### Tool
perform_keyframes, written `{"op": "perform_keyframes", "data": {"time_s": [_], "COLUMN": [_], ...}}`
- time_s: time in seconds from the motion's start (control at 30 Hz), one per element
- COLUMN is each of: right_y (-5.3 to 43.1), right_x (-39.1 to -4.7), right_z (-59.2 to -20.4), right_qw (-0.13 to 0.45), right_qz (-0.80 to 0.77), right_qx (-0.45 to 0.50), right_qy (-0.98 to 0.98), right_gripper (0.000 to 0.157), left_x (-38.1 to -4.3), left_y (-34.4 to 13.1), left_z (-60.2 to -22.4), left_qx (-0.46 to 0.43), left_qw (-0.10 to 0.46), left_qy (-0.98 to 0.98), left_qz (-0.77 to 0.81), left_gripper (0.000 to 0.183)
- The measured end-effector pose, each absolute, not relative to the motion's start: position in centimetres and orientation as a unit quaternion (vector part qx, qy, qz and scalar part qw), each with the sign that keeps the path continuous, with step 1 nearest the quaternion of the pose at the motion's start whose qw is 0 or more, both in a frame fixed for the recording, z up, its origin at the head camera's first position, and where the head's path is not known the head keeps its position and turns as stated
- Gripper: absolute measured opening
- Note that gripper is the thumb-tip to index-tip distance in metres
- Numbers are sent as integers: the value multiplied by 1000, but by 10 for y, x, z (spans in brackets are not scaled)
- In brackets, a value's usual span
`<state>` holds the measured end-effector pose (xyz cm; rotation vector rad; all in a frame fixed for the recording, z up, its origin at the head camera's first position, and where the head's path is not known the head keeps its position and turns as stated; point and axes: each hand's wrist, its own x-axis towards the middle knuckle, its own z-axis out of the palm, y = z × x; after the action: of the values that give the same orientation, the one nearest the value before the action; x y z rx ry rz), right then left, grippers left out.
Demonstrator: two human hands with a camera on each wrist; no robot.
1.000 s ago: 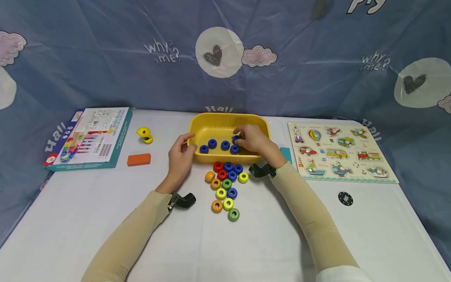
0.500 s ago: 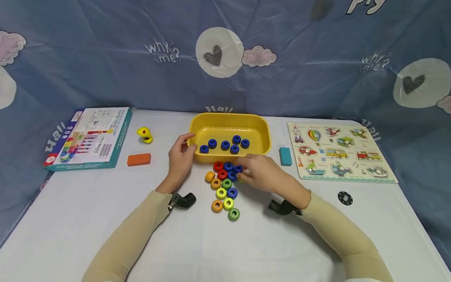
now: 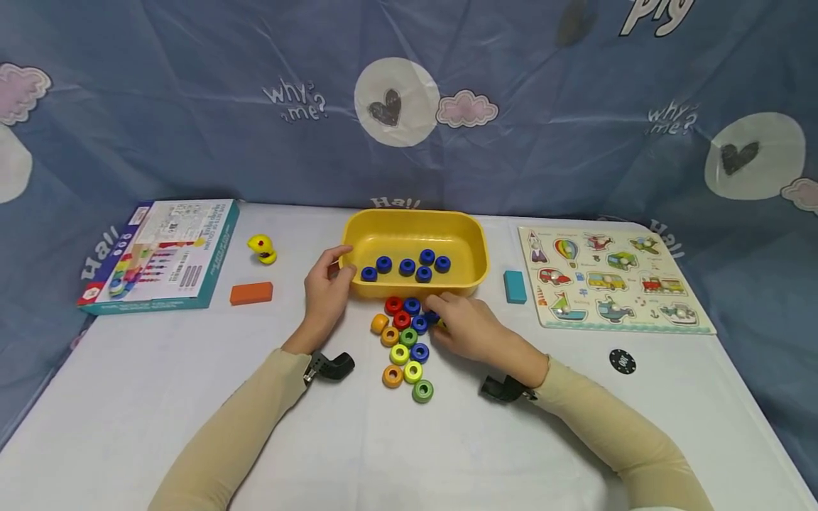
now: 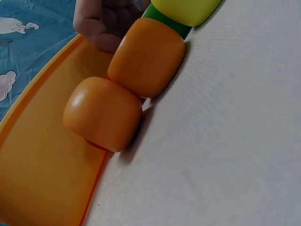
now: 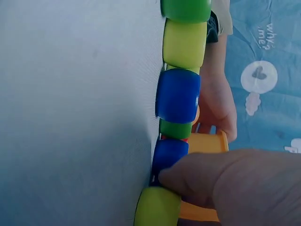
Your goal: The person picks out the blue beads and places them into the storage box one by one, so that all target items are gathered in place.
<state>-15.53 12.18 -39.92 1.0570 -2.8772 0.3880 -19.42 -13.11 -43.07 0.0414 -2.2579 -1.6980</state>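
In the head view a yellow tray (image 3: 473, 282) holds several blue beads (image 3: 407, 267). My left hand (image 3: 324, 294) grips the tray's left end, its index finger at the rim. In front of the tray lies a cluster of loose beads with holes: red (image 3: 401, 320), orange (image 3: 390, 336), yellow (image 3: 399, 354), green (image 3: 422, 391) and blue. At the cluster's right side my right hand (image 3: 476, 328) pinches a blue bead (image 3: 432, 317), partly hidden by the fingers. In the right wrist view, the thumb (image 5: 188, 176) presses near a blue bead, beside a yellow bead (image 5: 157, 207).
A boxed game (image 3: 166, 255), a yellow toy duck (image 3: 262, 248) and an orange block (image 3: 251, 293) lie left. To the right are a teal block (image 3: 515, 287), a picture puzzle board (image 3: 613, 280) and a black round chip (image 3: 623, 361). A printed cloth hangs behind.
My right hand set a blue bead down inside the tray, then came back toward me to the cluster and took hold of another blue bead. My left hand stayed at the tray.
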Motion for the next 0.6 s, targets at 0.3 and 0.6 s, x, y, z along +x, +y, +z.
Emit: {"op": "perform_keyframes", "data": {"time_s": [0.3,0.6], "right_y": [121,125], "right_x": [-154,-184], "right_z": [-392,-336], "right_qw": [82,59], "right_qz": [112,241], "right_qx": [383,381], "right_qy": [-913,-891], "right_gripper": [18,22], "left_x": [-193,-193], "left_y": [-131,-130], "left_z": [-431,-431], "left_qx": [13,15], "left_qw": [158,159], "left_qy": [-788,-789], "left_qz": [-595,-593], "left_gripper": [35,35]}}
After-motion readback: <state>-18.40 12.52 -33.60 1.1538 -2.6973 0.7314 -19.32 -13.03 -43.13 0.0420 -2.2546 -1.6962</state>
